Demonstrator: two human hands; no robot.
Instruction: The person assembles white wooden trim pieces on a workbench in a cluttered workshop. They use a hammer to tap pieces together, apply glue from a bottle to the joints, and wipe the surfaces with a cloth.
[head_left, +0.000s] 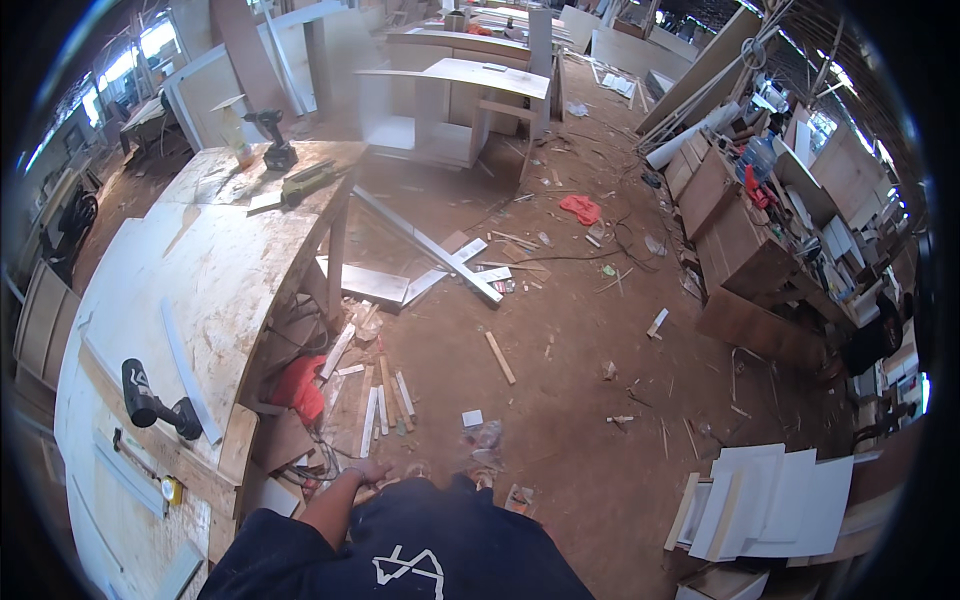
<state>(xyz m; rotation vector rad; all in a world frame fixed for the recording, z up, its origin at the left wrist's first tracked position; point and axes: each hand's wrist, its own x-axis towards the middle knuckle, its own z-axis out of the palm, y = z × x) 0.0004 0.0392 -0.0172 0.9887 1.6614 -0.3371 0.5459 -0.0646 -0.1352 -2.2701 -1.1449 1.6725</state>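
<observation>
My left hand (pixel 370 470) reaches down low beside the workbench, its fingers appearing stretched out with nothing seen in them. Close by are a tangle of dark cable (pixel 325 462) and narrow wood strips (pixel 388 392) lying on the floor. A red plastic bag (pixel 300 388) rests against the bench's lower side, past the hand. My right hand is out of sight below my dark shirt. On the workbench (pixel 225 270) lie a cordless drill (pixel 155 400), a long pale strip (pixel 190 370), a hammer (pixel 138 452) and a yellow tape measure (pixel 171 490).
Another cordless drill (pixel 275 140) stands at the bench's far end, near a clear bottle (pixel 235 135). Long boards (pixel 430 245) lie crossed on the dirt floor ahead. White panels (pixel 770 500) are stacked at the right, and a wooden cabinet (pixel 735 230) stands beyond them.
</observation>
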